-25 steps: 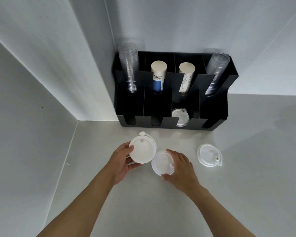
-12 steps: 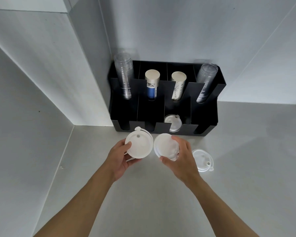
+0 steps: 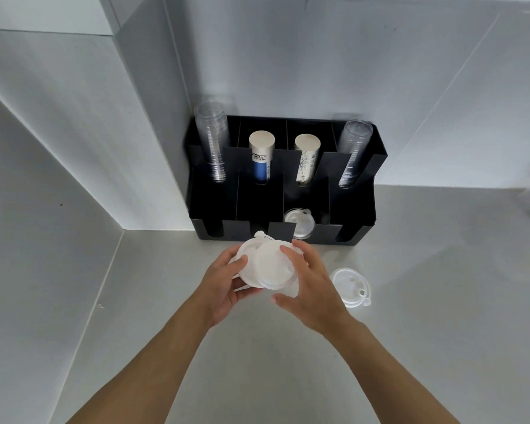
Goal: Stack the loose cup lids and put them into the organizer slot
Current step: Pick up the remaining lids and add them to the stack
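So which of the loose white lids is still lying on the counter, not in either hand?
The lid with the sip hole, lying flat on the counter right of the right hand. The other two are held overlapping between both hands.

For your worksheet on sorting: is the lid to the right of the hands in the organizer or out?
Out. The lid lies flat on the counter, in front of the organizer.

Four white lids in sight: two overlapping in the hands, one loose on the desk, one in the organizer. One black organizer. Two clear cup stacks, two paper cup stacks.
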